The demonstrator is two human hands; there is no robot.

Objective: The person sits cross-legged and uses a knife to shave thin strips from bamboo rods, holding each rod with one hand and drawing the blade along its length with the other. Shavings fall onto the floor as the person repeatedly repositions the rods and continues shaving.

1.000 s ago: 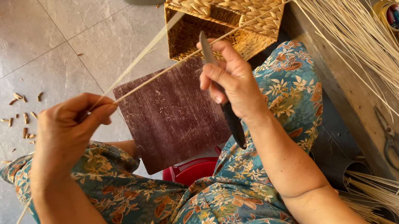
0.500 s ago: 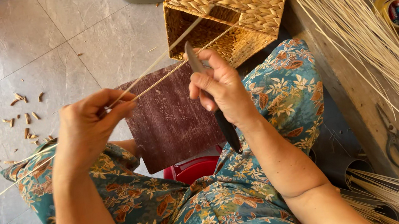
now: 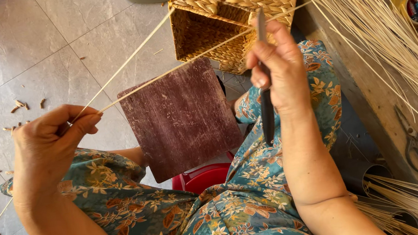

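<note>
Here the hands (image 3: 53, 143) pinch strips (image 3: 159, 78) beside the knife (image 3: 266, 92).

Two thin, pale cane strips (image 3: 157, 67) run taut from the pinching fingertips at lower left up toward the upper right, spreading apart in a narrow V; the upper one reaches the woven basket's corner, the lower one passes over the dark board. A knife (image 3: 267, 109) with a dark handle stands nearly upright, its grey blade pointing up and meeting the lower strip.
</note>
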